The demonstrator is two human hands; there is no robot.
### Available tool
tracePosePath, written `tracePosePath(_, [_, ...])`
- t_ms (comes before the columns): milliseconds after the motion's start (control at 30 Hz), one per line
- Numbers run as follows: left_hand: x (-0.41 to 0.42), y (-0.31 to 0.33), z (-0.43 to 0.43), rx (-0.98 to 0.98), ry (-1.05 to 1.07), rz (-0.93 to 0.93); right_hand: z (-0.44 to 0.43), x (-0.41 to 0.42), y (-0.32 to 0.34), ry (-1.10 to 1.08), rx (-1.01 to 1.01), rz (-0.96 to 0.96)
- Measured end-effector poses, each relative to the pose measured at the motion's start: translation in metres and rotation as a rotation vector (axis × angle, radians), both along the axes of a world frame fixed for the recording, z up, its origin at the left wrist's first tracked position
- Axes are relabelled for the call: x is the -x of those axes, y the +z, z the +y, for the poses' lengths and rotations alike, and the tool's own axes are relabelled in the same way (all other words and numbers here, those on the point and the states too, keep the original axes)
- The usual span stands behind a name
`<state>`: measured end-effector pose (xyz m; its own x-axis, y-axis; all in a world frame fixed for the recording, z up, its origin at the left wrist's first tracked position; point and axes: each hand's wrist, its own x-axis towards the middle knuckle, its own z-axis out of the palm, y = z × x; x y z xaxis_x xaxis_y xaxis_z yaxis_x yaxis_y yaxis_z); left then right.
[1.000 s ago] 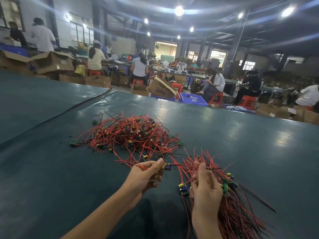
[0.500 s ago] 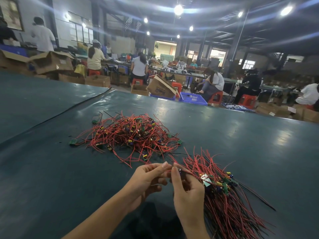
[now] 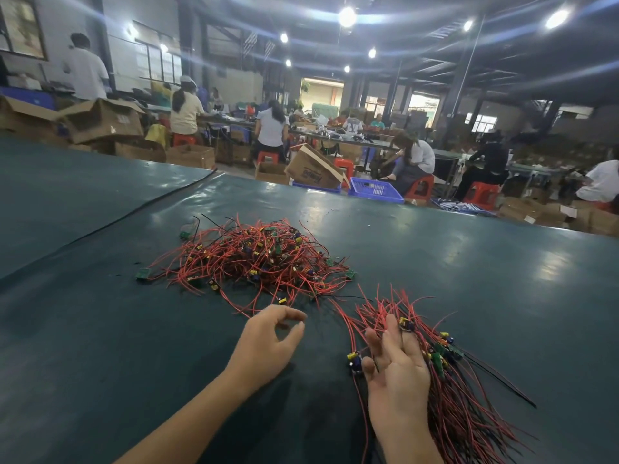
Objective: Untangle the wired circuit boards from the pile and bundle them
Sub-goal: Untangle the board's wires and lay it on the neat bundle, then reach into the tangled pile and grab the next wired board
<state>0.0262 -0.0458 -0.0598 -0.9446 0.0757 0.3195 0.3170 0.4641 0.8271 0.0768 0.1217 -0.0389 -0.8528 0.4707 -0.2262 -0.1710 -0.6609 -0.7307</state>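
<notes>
Lying flat on the sorted bundle of red and black wired circuit boards [image 3: 469,406], the right hand [image 3: 397,370] presses it down with straight, spread fingers and grips nothing that shows. The left hand [image 3: 268,343] hovers just beside it over the dark green table mat [image 3: 100,346], thumb and forefinger loosely curved toward each other with a gap between, holding nothing. Beyond both hands sits the tangled pile of red wires and small green boards [image 3: 261,259], near the bundle. Judging by the two heaps, roughly half the work looks done: many boards lie parallel, a comparable mass lies knotted, and no tie round the bundle is visible.
</notes>
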Motion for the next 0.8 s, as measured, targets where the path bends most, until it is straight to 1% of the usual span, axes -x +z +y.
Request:
tracePosePath(33, [0.003,-0.003,-0.005,0.137,0.030,0.084,0.000,-0.001,0.001,0.019,0.040,0.021])
tracePosePath(67, [0.006,-0.006,-0.010,0.240,0.054,0.124,0.002,-0.001,0.001,0.041,0.084,0.041])
tracePosePath(133, [0.011,-0.010,-0.018,0.357,0.101,0.115,0.005,-0.002,0.002,0.070,0.148,0.073])
tracePosePath(233, [0.019,-0.016,-0.025,0.396,0.165,0.096,0.009,-0.002,0.003,0.082,0.187,0.084])
tracePosePath(333, [0.028,-0.020,-0.026,0.405,0.201,0.127,0.011,-0.002,0.002,0.046,0.213,0.041])
tracePosePath(467, [0.045,-0.027,-0.023,0.523,0.189,0.093,0.010,0.001,0.000,-0.019,0.160,-0.043])
tracePosePath(600, [0.065,-0.028,-0.021,0.663,0.175,0.058,0.007,0.002,0.001,0.018,0.053,-0.075])
tracePosePath(700, [0.071,-0.027,-0.020,0.740,0.166,0.123,0.003,0.001,0.002,0.052,-0.047,-0.076])
tracePosePath(800, [0.068,-0.029,-0.021,0.690,0.175,0.240,-0.001,0.000,0.003,0.085,-0.097,-0.078])
